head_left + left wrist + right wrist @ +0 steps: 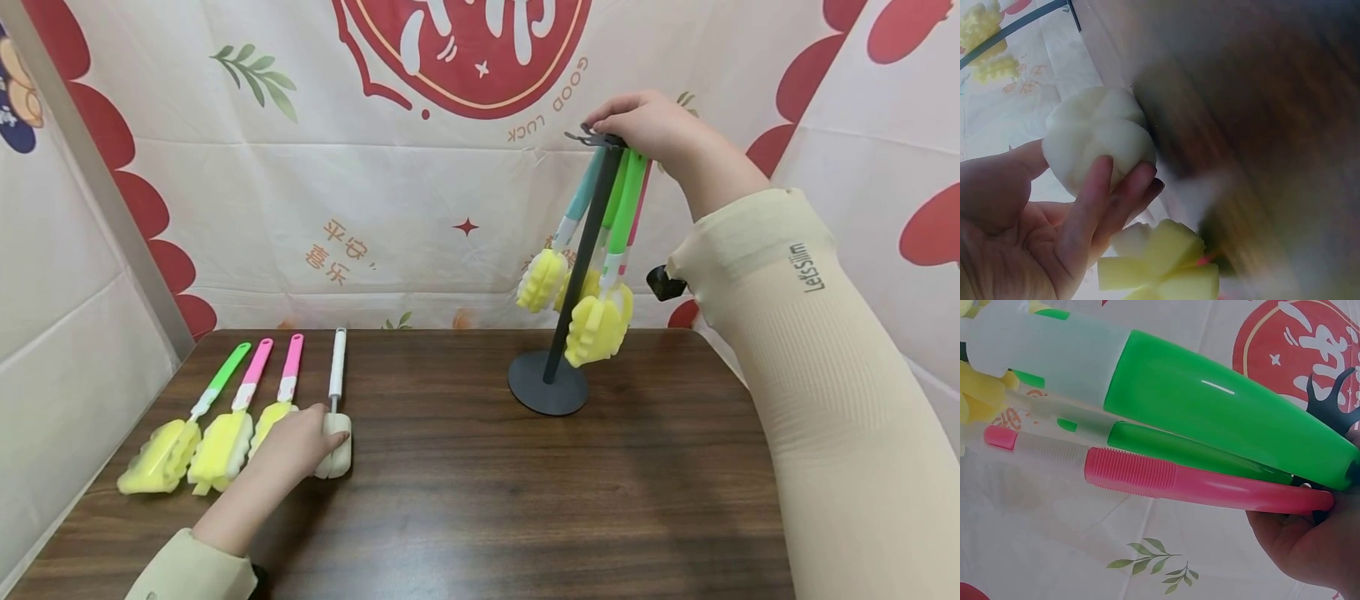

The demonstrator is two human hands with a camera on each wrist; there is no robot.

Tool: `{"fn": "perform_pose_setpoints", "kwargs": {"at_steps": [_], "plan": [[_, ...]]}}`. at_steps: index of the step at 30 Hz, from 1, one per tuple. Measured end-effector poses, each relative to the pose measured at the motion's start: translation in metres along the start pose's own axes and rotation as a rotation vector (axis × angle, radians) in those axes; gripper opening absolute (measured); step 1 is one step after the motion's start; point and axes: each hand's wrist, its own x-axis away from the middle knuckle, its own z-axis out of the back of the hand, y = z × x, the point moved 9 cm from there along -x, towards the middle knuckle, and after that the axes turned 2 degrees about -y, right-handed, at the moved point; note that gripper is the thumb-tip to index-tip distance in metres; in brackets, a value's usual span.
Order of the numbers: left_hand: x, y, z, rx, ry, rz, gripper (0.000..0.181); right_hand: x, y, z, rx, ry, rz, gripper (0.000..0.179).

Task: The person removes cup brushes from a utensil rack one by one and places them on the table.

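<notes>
My left hand (288, 446) holds the white sponge head of a white-handled cleaning brush (338, 362) low over the table. In the left wrist view its thumb and fingers close around the rounded white sponge (1097, 128). My right hand (651, 125) grips the hooked top of a black stand (576, 283). From the hooks hang sponge brushes: a blue-handled brush (585, 192), two green-handled ones (628, 200) and a pink-handled brush (1210, 484), yellow heads down. The right fingertips are partly hidden behind the hooks and handles in the right wrist view.
Left of the left hand lie a green-handled brush (168, 454) and two pink-handled brushes (225, 446), handles pointing away. The stand's round base (536, 392) rests on the brown wooden table (480, 517). Printed cloth (420, 200) hangs behind the table's back edge.
</notes>
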Motion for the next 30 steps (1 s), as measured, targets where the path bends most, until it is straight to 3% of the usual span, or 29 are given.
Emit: {"fn": "perform_pose_setpoints", "kwargs": {"at_steps": [11, 30], "plan": [[-0.0046, -0.0006, -0.0004, -0.017, 0.001, -0.003, 0.041, 0.0007, 0.0001, -0.0003, 0.01, 0.004, 0.002, 0.044], [-0.0013, 0.0029, 0.001, -0.099, 0.024, 0.006, 0.046, 0.0017, 0.001, -0.0003, 0.013, 0.0, 0.014, 0.044]]}}
